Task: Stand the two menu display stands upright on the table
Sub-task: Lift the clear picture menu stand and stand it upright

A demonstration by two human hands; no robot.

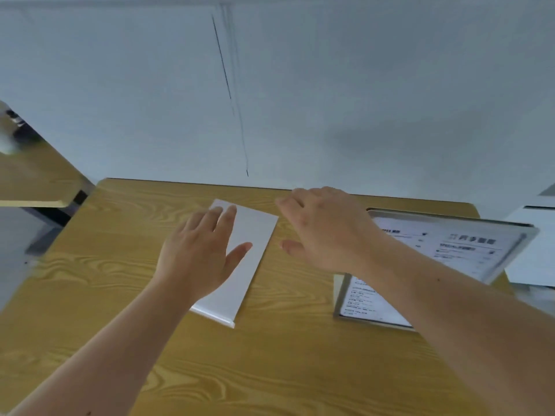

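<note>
A white menu stand [255, 247] lies flat and face down in the middle of the wooden table [120, 265]. My left hand [198, 256] rests open over its left side, fingers spread. Open as well, my right hand [324, 229] hovers just right of its far corner, apart from it. A second menu stand [450, 244] with printed pages stands tilted at the right side of the table, partly hidden behind my right forearm.
A plain grey-white wall [330, 100] rises directly behind the table's far edge. Another wooden table [30, 181] stands at the far left, with a blurred dark object on it. White furniture [534, 235] sits at the right edge.
</note>
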